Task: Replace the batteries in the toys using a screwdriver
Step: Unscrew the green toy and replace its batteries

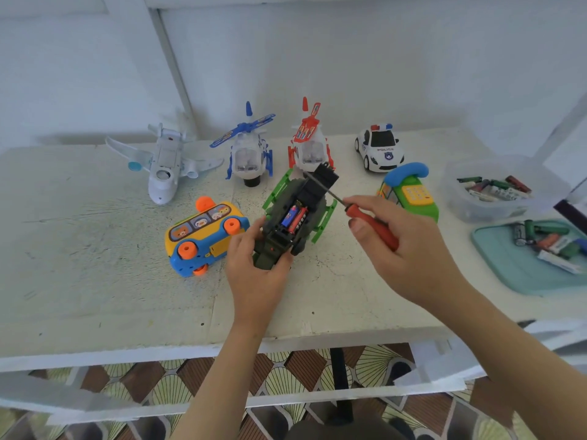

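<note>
Resting on the white table, a teal tray to the right of the right hand keeps loose cells within reach. The left hand grips the near end of the belly-up green toy helicopter, probably to steady it. The right hand clasps the red screwdriver, whose tip reaches forward to the black cover, which is tipped up and apparently levered clear. Between the hands, two batteries sit exposed.

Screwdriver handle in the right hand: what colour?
The slim screwdriver handle is red, seen in the head view.
</note>
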Motion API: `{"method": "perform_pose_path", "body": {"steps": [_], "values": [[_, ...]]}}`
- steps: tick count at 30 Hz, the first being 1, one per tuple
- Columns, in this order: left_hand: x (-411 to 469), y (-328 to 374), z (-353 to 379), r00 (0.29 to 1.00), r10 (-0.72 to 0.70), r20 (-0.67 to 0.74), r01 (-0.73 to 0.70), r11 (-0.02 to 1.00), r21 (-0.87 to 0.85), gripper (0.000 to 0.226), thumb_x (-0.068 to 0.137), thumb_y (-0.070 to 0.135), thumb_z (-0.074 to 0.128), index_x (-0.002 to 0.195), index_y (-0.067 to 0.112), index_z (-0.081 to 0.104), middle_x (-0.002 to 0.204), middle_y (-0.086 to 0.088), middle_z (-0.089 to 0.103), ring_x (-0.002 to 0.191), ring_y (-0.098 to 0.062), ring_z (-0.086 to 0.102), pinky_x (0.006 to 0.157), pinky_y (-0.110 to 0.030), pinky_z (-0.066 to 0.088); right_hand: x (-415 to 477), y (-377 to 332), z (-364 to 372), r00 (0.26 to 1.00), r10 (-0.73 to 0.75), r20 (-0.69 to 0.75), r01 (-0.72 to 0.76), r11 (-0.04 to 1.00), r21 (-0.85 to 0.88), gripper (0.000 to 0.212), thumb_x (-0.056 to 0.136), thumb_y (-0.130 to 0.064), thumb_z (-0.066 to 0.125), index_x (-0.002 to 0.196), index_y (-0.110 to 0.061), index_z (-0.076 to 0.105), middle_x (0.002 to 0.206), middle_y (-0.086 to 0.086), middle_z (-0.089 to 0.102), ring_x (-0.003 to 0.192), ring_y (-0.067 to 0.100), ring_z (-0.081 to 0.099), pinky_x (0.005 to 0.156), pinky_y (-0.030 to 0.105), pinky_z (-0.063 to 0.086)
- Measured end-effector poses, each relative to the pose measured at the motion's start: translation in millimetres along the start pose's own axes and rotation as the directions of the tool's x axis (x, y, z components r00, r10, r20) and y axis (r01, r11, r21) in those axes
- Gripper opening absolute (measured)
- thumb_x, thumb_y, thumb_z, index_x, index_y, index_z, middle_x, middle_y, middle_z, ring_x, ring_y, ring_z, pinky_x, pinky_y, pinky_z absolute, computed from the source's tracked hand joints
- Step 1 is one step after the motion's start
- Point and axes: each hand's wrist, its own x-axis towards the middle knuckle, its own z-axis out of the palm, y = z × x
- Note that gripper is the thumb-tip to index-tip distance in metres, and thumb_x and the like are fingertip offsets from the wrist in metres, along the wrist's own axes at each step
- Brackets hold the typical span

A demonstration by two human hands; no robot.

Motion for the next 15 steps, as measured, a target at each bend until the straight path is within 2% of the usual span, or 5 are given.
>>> {"method": "perform_pose_path", "body": {"steps": [5,8,12,15], "values": [[0,-5,0,1.0,0.023,0.006,-0.024,0.999,0.037,0.028,0.065,-0.002,0.083,0.091,0.002,0.072,0.087,0.0,0.05,0.085,0.007,0.046,0.071,-0.006,0.037,-2,14,-1,0.986,0.165,-0.011,-0.165,0.986,0.011,0.02,0.096,-0.022,0.056,0.112,-0.017,0.066,0.07,-0.016,0.058,0.063,-0.005,0.054,0.057,0.007,0.042],[1,-3,-2,0.998,0.058,0.02,-0.059,0.997,0.043,0.028,0.065,-0.003,0.083,0.091,0.0,0.072,0.089,-0.003,0.051,0.086,0.005,0.046,0.072,-0.007,0.037,-4,22,-7,0.974,0.227,-0.006,-0.227,0.974,0.026,0.017,0.094,-0.023,0.056,0.109,-0.021,0.065,0.069,-0.013,0.059,0.062,-0.002,0.054,0.057,0.009,0.042],[15,12,-5,0.982,0.189,0.018,-0.189,0.98,0.065,0.028,0.067,0.004,0.077,0.093,-0.004,0.071,0.093,-0.003,0.052,0.084,-0.006,0.046,0.067,-0.016,0.042,-8,34,-17,0.958,0.286,-0.013,-0.283,0.954,0.096,0.013,0.094,-0.03,0.055,0.099,-0.022,0.064,0.06,-0.007,0.054,0.055,0.008,0.053,0.05,0.017,0.043],[33,27,-3,0.951,0.309,0.009,-0.308,0.944,0.121,0.033,0.074,0.013,0.073,0.101,-0.005,0.071,0.096,-0.003,0.052,0.088,-0.012,0.047,0.071,-0.023,0.042,-9,45,-28,0.958,0.276,-0.076,-0.265,0.956,0.129,0.008,0.095,-0.029,0.058,0.087,-0.03,0.06,0.056,-0.008,0.053,0.05,0.008,0.049,0.047,0.016,0.039]]}}
